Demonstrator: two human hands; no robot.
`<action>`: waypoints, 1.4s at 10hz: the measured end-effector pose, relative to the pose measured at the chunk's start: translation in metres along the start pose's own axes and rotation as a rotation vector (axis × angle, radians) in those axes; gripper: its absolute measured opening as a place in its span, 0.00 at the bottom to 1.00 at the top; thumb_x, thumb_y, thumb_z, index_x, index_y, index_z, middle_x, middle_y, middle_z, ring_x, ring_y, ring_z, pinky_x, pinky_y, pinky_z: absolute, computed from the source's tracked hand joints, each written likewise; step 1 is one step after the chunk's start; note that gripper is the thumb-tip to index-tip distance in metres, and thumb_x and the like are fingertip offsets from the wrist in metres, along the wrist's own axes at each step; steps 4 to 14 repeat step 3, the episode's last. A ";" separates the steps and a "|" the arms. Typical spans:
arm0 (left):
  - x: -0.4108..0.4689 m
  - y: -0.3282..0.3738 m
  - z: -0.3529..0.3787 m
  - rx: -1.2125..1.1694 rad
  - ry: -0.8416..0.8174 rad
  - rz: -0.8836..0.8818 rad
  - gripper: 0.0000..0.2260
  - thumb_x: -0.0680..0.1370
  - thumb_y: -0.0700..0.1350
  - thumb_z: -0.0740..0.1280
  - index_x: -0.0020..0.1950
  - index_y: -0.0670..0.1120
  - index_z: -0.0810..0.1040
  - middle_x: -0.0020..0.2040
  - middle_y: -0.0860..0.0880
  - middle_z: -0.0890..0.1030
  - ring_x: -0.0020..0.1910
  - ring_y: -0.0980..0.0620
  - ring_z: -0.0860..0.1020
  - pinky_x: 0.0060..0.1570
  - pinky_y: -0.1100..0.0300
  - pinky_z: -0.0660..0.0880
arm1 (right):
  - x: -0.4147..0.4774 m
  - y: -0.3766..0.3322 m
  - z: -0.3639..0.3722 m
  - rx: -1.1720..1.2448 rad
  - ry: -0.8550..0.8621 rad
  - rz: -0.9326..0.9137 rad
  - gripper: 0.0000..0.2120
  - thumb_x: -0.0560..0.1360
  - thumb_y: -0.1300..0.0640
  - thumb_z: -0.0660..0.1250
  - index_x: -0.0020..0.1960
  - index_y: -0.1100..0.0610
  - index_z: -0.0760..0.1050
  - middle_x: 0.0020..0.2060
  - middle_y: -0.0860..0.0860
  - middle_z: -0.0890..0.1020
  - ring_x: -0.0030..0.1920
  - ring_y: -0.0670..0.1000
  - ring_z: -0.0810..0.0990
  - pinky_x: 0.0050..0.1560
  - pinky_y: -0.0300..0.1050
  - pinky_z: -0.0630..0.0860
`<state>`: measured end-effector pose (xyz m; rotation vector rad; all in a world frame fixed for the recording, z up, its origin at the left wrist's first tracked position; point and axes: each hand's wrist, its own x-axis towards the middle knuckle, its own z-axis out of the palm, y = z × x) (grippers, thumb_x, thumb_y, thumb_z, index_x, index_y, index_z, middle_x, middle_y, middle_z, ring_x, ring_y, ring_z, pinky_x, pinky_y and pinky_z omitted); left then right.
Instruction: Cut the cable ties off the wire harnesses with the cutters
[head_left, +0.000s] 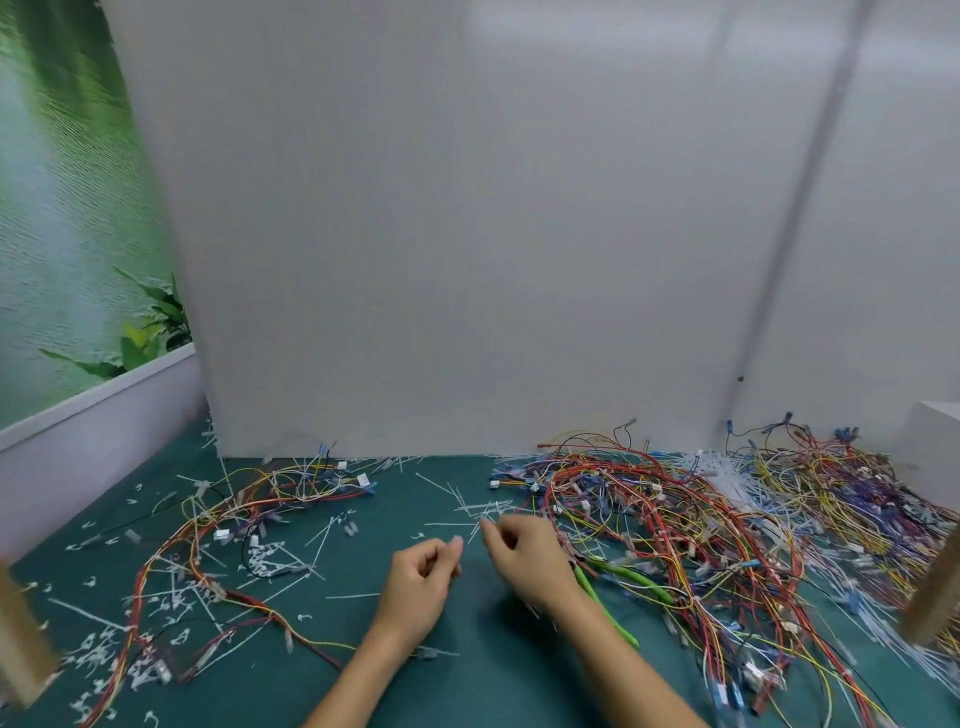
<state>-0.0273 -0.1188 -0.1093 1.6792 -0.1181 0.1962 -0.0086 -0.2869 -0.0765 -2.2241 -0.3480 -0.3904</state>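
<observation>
My left hand (423, 577) hovers over the green mat (493, 670) with its fingers curled, and I see nothing in it. Just to its right, my right hand (524, 556) has curled fingers whose tips touch a scatter of loose white cable ties (483, 509). Blur hides whether it pinches one. The green-handled cutters (631, 578) lie on the mat beside my right wrist, held by neither hand. A big tangle of red, yellow and blue wire harnesses (727, 525) lies to the right. A smaller harness (208, 545) lies to the left.
Cut white tie pieces (265, 558) litter the mat on the left. A white panel (467, 234) stands upright along the back of the mat. Wooden posts rise at the left edge (21, 649) and the right edge (935, 592). A white box (935, 431) sits at the far right.
</observation>
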 end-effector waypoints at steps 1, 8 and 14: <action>-0.001 -0.003 0.000 0.024 -0.027 0.046 0.21 0.75 0.64 0.67 0.32 0.49 0.76 0.25 0.51 0.64 0.27 0.51 0.61 0.29 0.59 0.58 | -0.011 0.017 0.007 0.026 0.022 0.057 0.24 0.83 0.54 0.66 0.29 0.57 0.66 0.25 0.49 0.65 0.29 0.46 0.61 0.35 0.49 0.60; 0.001 -0.005 -0.003 -0.052 -0.020 0.055 0.21 0.74 0.64 0.68 0.34 0.47 0.78 0.26 0.49 0.63 0.27 0.51 0.60 0.28 0.59 0.57 | -0.002 0.018 -0.007 0.158 0.095 0.117 0.25 0.83 0.51 0.66 0.32 0.63 0.69 0.25 0.48 0.69 0.29 0.46 0.65 0.34 0.47 0.64; 0.001 -0.005 -0.003 -0.052 -0.020 0.055 0.21 0.74 0.64 0.68 0.34 0.47 0.78 0.26 0.49 0.63 0.27 0.51 0.60 0.28 0.59 0.57 | -0.002 0.018 -0.007 0.158 0.095 0.117 0.25 0.83 0.51 0.66 0.32 0.63 0.69 0.25 0.48 0.69 0.29 0.46 0.65 0.34 0.47 0.64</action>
